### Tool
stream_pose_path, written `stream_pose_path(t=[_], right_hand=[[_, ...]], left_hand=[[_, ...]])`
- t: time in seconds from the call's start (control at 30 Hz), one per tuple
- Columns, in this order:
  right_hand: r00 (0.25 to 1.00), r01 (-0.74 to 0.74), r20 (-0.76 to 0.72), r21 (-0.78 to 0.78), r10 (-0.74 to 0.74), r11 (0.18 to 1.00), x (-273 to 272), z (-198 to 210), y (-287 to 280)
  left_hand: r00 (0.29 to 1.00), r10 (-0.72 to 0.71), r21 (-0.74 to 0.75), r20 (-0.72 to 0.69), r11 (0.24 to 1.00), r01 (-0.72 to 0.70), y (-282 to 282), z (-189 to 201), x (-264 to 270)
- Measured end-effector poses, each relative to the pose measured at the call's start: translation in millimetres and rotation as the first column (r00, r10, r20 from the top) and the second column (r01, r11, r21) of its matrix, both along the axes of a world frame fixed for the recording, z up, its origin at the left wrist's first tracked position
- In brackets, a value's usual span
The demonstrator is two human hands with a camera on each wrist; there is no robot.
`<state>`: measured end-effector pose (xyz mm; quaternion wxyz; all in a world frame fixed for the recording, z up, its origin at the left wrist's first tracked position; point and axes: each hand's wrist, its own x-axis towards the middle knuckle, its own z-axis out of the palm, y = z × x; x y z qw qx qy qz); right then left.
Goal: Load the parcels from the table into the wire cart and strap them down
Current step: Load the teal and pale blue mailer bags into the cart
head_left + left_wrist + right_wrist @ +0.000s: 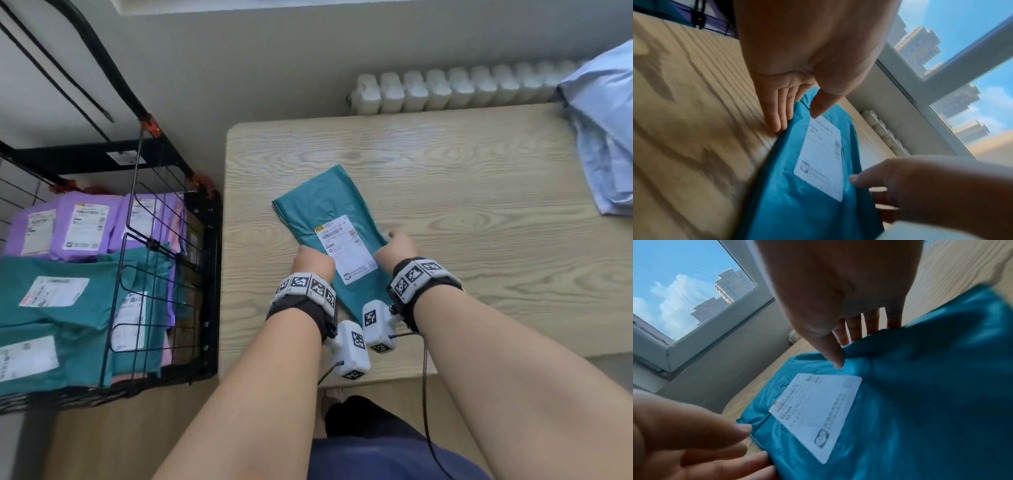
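Left hand (313,262) and right hand (397,248) both pinch the teal parcel (325,205) on the surface (479,171); off to their left, the wire cart (214,274) holds purple parcels (82,222) plus teal parcels (68,308).

I count one teal parcel (329,205) on the one table (462,178), and it carries one white label (346,250). In the single wire cart (209,274) I see three purple parcels (82,212) and at least two teal parcels (85,325). They overlap, so I cannot fix that number. Two thin black cords (109,116) hang by the cart's handle. There is one radiator (445,89) and one pale blue bundle (603,137).
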<state>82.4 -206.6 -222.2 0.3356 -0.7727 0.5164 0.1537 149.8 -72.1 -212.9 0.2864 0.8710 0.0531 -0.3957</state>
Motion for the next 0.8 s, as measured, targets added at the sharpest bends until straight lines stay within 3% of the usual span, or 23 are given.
stream_pose_path(t=[0.13,0.2,0.47,0.57,0.8], right_hand=[[0.999,-0.033,0.02,0.066,0.032,0.997,0.0,-5.5,-4.2],[0.999,-0.035,0.017,0.075,0.034,0.997,-1.3,-5.0,-5.7],[0.997,-0.025,0.069,0.076,0.02,0.997,6.9,12.3,2.9],[0.991,-0.057,0.124,0.042,0.052,0.997,21.5,25.8,20.7],[0.956,-0.193,0.216,-0.045,0.198,0.98,73.2,55.7,96.7]], left_hand=[[0.959,0.241,-0.085,-0.15,0.963,-0.255,2.2,-22.6,8.1],[0.94,0.291,-0.124,-0.18,0.941,-0.315,4.5,-38.7,9.8],[0.942,0.313,-0.173,-0.119,0.928,-0.33,31.7,-33.5,15.4],[0.873,0.447,-0.202,-0.195,0.853,-0.481,50.5,-12.7,24.4],[0.766,0.627,-0.406,-0.144,0.668,-0.623,144.0,30.5,60.7]])
